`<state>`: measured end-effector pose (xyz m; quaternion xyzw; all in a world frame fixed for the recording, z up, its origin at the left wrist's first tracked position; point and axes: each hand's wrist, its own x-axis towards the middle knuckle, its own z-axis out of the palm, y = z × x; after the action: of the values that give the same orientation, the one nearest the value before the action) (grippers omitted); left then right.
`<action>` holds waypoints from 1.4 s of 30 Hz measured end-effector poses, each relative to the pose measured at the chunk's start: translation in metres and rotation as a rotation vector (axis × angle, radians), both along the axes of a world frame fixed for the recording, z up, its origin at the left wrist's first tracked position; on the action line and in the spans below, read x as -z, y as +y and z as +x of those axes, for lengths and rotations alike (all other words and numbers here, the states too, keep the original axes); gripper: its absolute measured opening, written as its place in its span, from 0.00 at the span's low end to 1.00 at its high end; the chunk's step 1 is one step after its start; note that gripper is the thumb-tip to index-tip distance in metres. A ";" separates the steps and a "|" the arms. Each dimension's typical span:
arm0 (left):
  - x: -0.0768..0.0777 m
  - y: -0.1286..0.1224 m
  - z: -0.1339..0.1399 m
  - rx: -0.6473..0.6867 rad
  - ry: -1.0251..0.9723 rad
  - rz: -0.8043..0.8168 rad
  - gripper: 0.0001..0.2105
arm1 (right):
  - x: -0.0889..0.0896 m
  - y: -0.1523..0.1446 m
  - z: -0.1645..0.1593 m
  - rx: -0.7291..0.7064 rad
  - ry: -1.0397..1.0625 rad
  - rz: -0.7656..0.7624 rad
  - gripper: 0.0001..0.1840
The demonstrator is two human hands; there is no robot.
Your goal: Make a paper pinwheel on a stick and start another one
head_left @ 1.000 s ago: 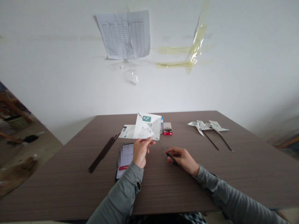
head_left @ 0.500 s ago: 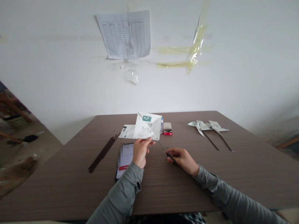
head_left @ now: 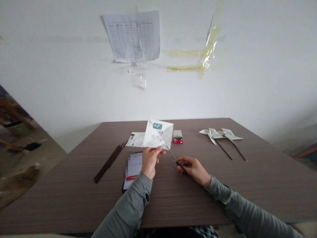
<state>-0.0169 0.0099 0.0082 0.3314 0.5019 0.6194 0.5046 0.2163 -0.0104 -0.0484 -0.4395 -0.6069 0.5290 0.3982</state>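
My left hand [head_left: 150, 161] pinches the lower edge of a square sheet of printed paper [head_left: 158, 134], raised and tilted above the table. Diagonal creases run in from its corners, and a green printed block shows near the top. In my right hand [head_left: 192, 168] is a pair of scissors [head_left: 178, 162] with dark handles, fingers closed around them. The thin blades point up and left, their tips at the paper's lower right corner. Whether the blades are parted I cannot tell. Behind the held sheet lies more printed paper [head_left: 135, 138].
A phone [head_left: 133, 170] lies beside my left wrist. Several dark sticks [head_left: 109, 163] lie to its left. A small red box of metal pieces [head_left: 177, 137] stands behind the scissors. Paper pinwheels [head_left: 215, 134] on sticks rest at the right. The wall [head_left: 158, 102] borders the table's far edge.
The held paper has shifted slightly to the right and now covers the bottle that showed behind it. My left hand moved a little with it; my right hand stays nearly still.
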 end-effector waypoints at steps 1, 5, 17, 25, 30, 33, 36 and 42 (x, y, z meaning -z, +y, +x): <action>0.000 0.000 0.000 0.005 0.001 0.003 0.16 | 0.000 0.000 0.000 0.002 0.005 0.002 0.38; 0.000 -0.002 0.001 0.019 0.005 0.012 0.17 | 0.000 0.001 -0.001 -0.004 0.012 -0.002 0.39; -0.001 -0.001 0.002 0.000 -0.017 -0.009 0.17 | 0.001 0.000 -0.001 0.005 -0.003 0.005 0.35; 0.002 -0.001 0.001 0.013 0.005 0.004 0.16 | 0.001 0.001 -0.002 0.000 -0.013 0.006 0.35; 0.003 0.000 0.000 0.020 0.013 0.004 0.17 | -0.002 0.000 -0.004 -0.002 -0.037 0.005 0.37; 0.003 0.001 0.000 0.012 0.008 -0.002 0.17 | -0.002 -0.001 -0.004 -0.008 -0.035 0.007 0.37; 0.004 0.001 0.001 0.006 0.003 -0.007 0.16 | -0.002 -0.001 -0.003 0.002 -0.025 0.017 0.35; 0.004 0.001 0.000 0.016 -0.001 0.009 0.14 | -0.001 0.000 -0.003 0.004 -0.033 0.029 0.37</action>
<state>-0.0165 0.0112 0.0041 0.3374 0.4958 0.6179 0.5085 0.2138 -0.0107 -0.0473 -0.4436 -0.6199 0.5123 0.3956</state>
